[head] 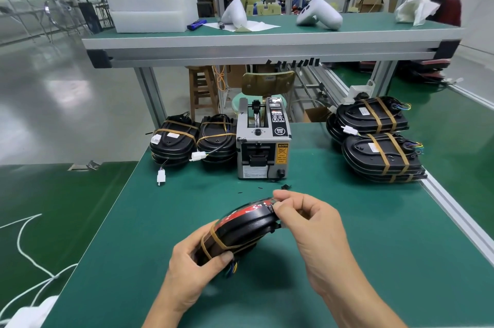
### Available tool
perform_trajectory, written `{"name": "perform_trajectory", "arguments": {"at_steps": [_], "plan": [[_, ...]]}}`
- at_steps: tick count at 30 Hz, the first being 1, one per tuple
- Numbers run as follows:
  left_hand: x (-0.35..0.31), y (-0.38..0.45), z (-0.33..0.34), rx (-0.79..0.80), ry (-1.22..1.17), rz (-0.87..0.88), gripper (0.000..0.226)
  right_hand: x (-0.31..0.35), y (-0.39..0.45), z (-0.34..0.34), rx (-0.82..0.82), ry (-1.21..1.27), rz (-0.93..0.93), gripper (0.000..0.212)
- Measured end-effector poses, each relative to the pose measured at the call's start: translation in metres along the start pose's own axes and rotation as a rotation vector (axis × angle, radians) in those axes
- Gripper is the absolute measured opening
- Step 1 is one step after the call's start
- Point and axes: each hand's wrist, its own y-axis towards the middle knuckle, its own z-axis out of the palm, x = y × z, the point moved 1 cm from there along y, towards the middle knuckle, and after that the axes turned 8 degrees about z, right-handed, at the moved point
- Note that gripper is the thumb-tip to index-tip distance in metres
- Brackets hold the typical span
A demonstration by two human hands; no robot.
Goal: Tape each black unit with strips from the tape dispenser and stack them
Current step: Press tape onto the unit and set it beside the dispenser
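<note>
Black unit before tape dispenser

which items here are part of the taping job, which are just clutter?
Job:
- black unit gripped by left hand, right hand pinching at its edge
- tape dispenser
- left stacks
- right stacks

Lying about:
- white controllers
- foam boxes
- crumpled white cloth
- blue tool
</note>
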Motion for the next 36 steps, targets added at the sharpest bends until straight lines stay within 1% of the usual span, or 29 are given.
{"name": "perform_trajectory", "arguments": {"at_steps": [5,9,21,23,26,36], "plan": [[0.0006,0.0001,-0.0004,0.007,0.012,0.007,0.067,0.0011,-0.0021,0.0007,-0.018,0.010,-0.012,0.019],[-0.0015,-0.0002,0.0006,0.001,0.026,0.012,0.065,0.0013,-0.0028,0.0002,-0.026,-0.011,-0.017,0.025],[-0.0017,-0.0002,0.0007,-0.005,0.037,0.024,0.066,-0.0026,-0.0021,0.0002,-0.044,-0.076,-0.045,0.024],[-0.0023,-0.0005,0.0009,-0.006,0.038,0.022,0.065,-0.0029,-0.0023,0.0003,-0.048,-0.089,-0.044,0.022],[-0.0024,-0.0002,0.0012,-0.009,0.038,0.020,0.066,-0.0019,-0.0040,0.0012,-0.070,-0.096,-0.052,0.007],[-0.0018,-0.0003,0.0008,-0.004,0.036,0.017,0.065,0.0002,-0.0034,0.0026,-0.073,-0.097,-0.019,0.008]]}}
